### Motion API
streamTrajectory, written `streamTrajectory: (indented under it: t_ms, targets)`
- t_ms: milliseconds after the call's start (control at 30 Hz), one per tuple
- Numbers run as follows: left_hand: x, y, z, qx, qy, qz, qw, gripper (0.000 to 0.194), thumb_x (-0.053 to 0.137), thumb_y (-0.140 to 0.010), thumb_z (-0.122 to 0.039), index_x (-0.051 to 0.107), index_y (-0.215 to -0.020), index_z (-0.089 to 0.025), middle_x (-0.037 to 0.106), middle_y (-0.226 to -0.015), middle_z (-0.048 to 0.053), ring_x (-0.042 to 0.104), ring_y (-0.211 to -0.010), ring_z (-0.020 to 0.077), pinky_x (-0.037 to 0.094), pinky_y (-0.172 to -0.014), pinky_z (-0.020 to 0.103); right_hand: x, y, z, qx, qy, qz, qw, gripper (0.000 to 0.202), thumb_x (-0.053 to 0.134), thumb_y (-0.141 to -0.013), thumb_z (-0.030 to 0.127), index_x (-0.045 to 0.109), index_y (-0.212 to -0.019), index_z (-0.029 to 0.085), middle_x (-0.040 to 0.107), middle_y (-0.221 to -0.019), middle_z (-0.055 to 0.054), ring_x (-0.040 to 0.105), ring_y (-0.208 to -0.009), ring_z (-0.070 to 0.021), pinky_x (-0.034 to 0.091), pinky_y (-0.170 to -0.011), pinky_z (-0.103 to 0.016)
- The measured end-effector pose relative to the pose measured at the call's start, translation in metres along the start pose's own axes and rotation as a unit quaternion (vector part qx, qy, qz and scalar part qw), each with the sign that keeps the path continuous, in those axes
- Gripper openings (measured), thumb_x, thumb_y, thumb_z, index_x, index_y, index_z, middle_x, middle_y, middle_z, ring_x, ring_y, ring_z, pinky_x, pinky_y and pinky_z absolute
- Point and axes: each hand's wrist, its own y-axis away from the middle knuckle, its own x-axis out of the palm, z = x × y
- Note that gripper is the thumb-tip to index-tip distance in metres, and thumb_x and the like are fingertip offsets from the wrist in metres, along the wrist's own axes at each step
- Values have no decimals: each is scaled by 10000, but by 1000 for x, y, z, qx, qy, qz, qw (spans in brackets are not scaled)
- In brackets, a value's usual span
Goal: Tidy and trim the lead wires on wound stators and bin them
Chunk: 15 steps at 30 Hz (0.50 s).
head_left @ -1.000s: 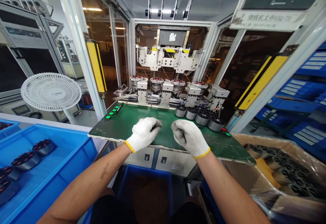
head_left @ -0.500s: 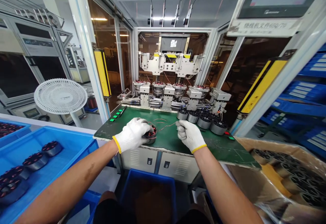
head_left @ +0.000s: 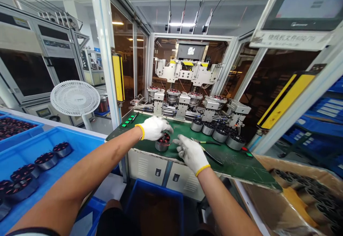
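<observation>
A wound stator (head_left: 162, 144) with red-brown coils stands on the green worktop (head_left: 150, 149) near its front edge. My left hand (head_left: 155, 127), in a white glove with a yellow cuff, is just above and behind it, its fingers curved and blurred; what they hold, if anything, is hidden. To the stator's right, my right hand (head_left: 189, 150) has its fingertips close to a short wire end at the stator's side. Its fingers are partly curled and slightly apart. Pliers (head_left: 211, 150) with dark handles lie just beyond my right hand.
Several unwound stators (head_left: 220, 132) stand at the right of the worktop, before the winding machine (head_left: 184, 102). A blue bin (head_left: 88, 141) with wound stators is at the left, a carton (head_left: 268, 162) of cores at the right. A white fan (head_left: 75, 98) stands back left.
The view has turned left. My left hand has lifted off the stator's side to above it. My right hand has come in closer to the stator. The pliers now show, and the long loose wires are gone.
</observation>
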Motion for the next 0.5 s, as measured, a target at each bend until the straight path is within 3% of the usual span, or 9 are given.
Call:
streamTrajectory:
  t_ms: [100,300,500]
  targets:
    - [5,-20,5,1,20,81,997,343,626,-658,-220,708,-955,-371,720,-963,-52,637,-879,175,455,-722,220,12,2,-9,-29,56,26,998,439,738,-625,301,537,-989,158,600,-656,-3,460,-427,-64,295,-338,-146]
    - [13,-26,7,-13,-5,65,998,347,611,-650,-236,711,-962,-352,732,-926,-34,652,-819,176,444,-643,216,16,-10,-11,-40,58,49,996,476,689,-533,216,554,-984,138,505,-523,57,437,-406,-74,272,-349,-157]
    - [15,-12,19,-92,-10,38,995,298,601,-682,-326,715,-957,-320,727,-921,4,654,-796,188,459,-642,229,-16,-13,9,-74,42,48,995,549,676,-533,227,537,-1060,156,485,-557,73,367,-419,-43,243,-385,-151]
